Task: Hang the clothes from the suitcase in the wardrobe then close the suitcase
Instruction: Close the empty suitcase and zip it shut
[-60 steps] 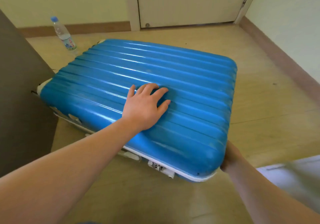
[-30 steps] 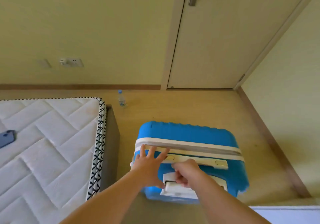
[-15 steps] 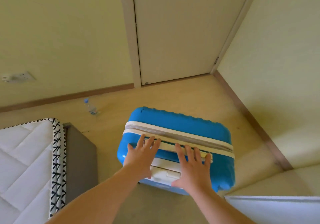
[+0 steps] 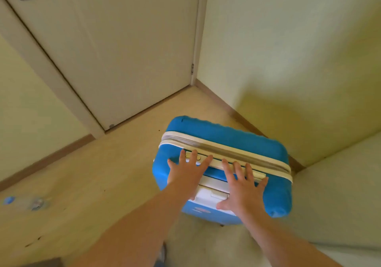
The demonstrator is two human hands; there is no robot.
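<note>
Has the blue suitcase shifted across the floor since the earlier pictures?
Yes. The suitcase now stands closer to the right-hand wall's baseboard and farther from the water bottle.

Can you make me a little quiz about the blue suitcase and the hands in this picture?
1. True or false: the blue suitcase is shut.
2. How do the left hand and right hand lie on it? A) flat, fingers spread B) as fists C) pulling a zip
3. Fill in: behind the suitcase is a closed ____.
Key: 1 true; 2 A; 3 door.
</note>
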